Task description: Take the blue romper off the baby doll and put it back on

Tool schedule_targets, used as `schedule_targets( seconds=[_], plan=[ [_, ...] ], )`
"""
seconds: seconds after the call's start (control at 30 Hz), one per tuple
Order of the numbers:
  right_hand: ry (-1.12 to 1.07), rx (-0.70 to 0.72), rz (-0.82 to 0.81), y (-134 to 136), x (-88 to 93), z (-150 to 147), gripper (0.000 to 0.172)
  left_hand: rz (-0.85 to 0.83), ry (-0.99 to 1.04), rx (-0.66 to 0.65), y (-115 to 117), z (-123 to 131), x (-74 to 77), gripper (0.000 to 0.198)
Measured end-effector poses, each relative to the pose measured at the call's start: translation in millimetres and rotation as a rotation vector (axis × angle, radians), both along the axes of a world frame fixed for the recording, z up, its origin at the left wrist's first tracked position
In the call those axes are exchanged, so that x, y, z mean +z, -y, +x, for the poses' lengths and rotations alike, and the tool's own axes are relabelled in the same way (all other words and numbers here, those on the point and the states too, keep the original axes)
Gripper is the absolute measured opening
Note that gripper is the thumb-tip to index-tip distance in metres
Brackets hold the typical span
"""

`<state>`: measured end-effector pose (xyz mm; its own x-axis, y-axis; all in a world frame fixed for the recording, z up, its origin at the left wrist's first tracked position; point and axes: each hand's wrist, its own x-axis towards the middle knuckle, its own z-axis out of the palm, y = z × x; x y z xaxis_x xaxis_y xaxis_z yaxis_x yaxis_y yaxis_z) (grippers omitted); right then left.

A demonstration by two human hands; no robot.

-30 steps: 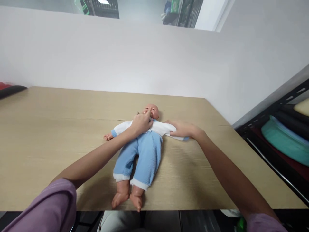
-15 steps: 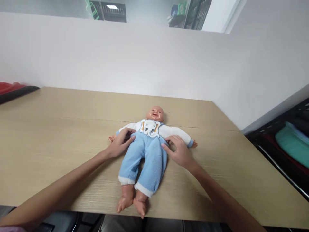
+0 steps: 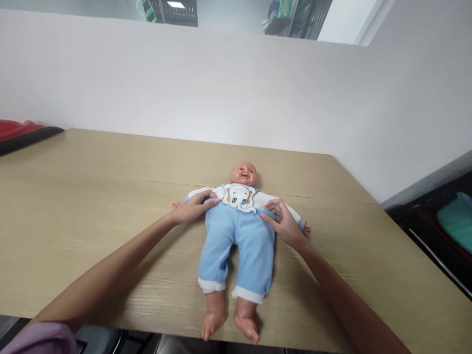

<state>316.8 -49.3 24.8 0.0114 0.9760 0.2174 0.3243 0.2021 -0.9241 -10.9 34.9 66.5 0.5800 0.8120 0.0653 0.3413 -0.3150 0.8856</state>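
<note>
A baby doll (image 3: 243,173) lies on its back, head toward the wall and bare feet near the table's front edge. It wears a white long-sleeved top with an elephant bib (image 3: 239,197) and light blue fleece pants (image 3: 236,231) with white cuffs. My left hand (image 3: 193,207) grips the waistband at the doll's hip on the left of the view, thumb against the fabric. At the opposite hip, my right hand (image 3: 285,223) pinches the waistband, which bulges outward there. Some fingertips of both hands are hidden by cloth.
The wooden table (image 3: 110,206) runs back to a white wall (image 3: 221,88) with a window (image 3: 228,17) above. A red item (image 3: 16,129) with a black edge stands at the far left. Beyond the table's right side, green cloth (image 3: 457,221) lies in a black rack.
Both hands have moved up slightly at the hips, and the waistband is pulled outward on the right. The doll's legs have spread apart and straightened. The view has shifted a little.
</note>
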Motion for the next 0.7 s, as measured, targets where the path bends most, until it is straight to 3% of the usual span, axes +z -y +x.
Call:
schedule_targets(
  seconds=[0.1,0.17,0.27,0.33,0.43,0.53,0.6,0.67,0.7],
  plan=[
    [0.472,-0.172,0.183,8.6,-5.1,15.8,0.027,0.170,-0.071,0.099,-3.3,7.0,-8.9,0.037],
    [0.757,-0.281,0.251,13.5,-11.1,30.1,0.037,0.342,-0.195,0.153,-5.6,10.3,-13.8,0.034],
    [0.969,-0.377,0.270,14.1,-14.4,54.5,0.056,0.552,-0.331,0.274,-5.6,15.4,-11.6,0.028],
    [1.027,-0.365,0.276,8.6,-5.9,68.3,0.048,0.613,-0.297,0.318,-3.0,23.5,-1.3,0.024],
    [1.114,-0.350,0.372,-5.3,29.0,72.6,0.031,0.644,-0.168,0.183,1.1,50.7,23.4,0.030],
    [1.121,-0.447,0.629,-18.8,81.9,48.4,0.032,0.684,-0.112,-0.025,-2.7,95.5,47.1,0.058],
    [1.064,-0.534,0.838,-24.6,114.3,21.5,0.035,0.660,-0.088,-0.046,-11.7,126.8,56.9,0.076],
    [1.025,-0.578,0.996,-26.7,133.4,-4.6,0.043,0.533,0.015,0.020,-22.7,150.2,60.7,0.065],
    [0.950,-0.582,0.992,-26.2,135.7,-15.0,0.048,0.445,0.099,0.040,-27.7,157.1,60.8,0.059]
  ],
)
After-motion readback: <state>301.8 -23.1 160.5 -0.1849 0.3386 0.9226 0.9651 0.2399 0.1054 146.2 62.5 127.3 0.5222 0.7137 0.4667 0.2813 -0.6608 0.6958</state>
